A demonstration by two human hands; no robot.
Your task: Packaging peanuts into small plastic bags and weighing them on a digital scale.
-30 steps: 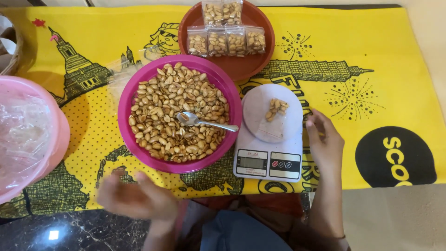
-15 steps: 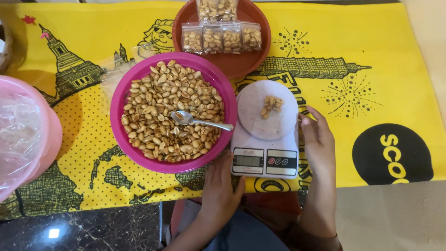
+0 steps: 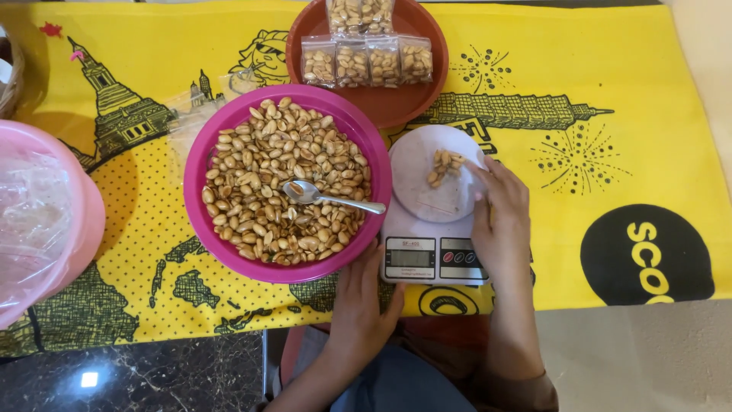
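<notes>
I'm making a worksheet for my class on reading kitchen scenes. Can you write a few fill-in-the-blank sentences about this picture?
1. The metal spoon lies in the ____ bowl of nuts.
2. A few nuts lie on the round white plate of the ____.
3. The brown plate holds small clear ____ filled with nuts.
4. The right hand touches the scale's plate, while the left hand rests near the bowl's ____ edge.

Missing words: pink; scale; bags; near
</notes>
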